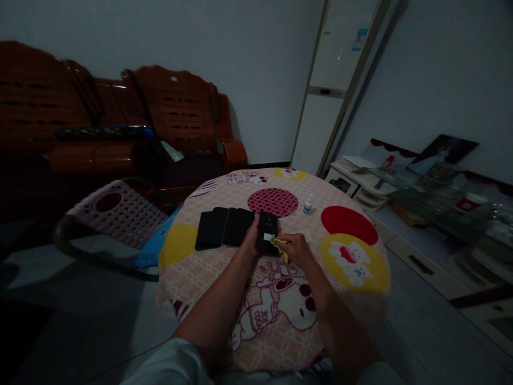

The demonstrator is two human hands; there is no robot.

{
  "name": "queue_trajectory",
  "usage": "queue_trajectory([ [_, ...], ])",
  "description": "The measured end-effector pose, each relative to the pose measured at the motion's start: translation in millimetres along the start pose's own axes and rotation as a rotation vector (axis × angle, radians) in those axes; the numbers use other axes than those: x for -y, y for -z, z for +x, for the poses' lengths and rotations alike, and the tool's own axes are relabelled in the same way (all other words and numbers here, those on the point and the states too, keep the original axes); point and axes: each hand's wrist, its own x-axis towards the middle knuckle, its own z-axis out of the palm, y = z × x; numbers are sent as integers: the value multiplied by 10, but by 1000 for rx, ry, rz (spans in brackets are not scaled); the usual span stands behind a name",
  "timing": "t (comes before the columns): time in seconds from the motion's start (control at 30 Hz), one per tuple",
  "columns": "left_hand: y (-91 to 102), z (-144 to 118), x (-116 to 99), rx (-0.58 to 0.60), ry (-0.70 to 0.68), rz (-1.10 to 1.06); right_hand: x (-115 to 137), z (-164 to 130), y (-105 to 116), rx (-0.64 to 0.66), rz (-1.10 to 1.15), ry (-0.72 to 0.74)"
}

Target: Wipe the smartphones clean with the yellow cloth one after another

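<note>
My left hand (251,238) grips the left edge of a black phone (267,230) lying on the round table (224,267). My right hand (295,248) pinches a small yellow cloth (276,241) against the phone's lower right part. A white sticker shows on the phone near the cloth. To the left of my left hand, several more black phones (224,226) lie side by side in a row.
A small white bottle with a blue cap (308,203) stands at the table's far right. A pink plastic chair (120,214) stands left of the table, a wooden sofa (120,128) behind it. A low cabinet with clutter (420,192) fills the right.
</note>
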Motion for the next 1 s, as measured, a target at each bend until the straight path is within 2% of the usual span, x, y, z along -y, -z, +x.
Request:
queue_trajectory([
  [0.13,-10,-16,-32,28,-26,-28,14,-11,-32,35,40,1],
  [0.4,3,52,38,34,-33,40,-19,3,-60,-47,-49,-8],
  [0.63,-83,26,113,-28,-36,122,60,-21,-157,-67,-74,67],
  [0.73,-93,17,127,-26,5,146,76,-19,-190,-80,-72,129],
  [1.0,-138,24,256,48,80,155,35,35,-192,-275,-68,154],
])
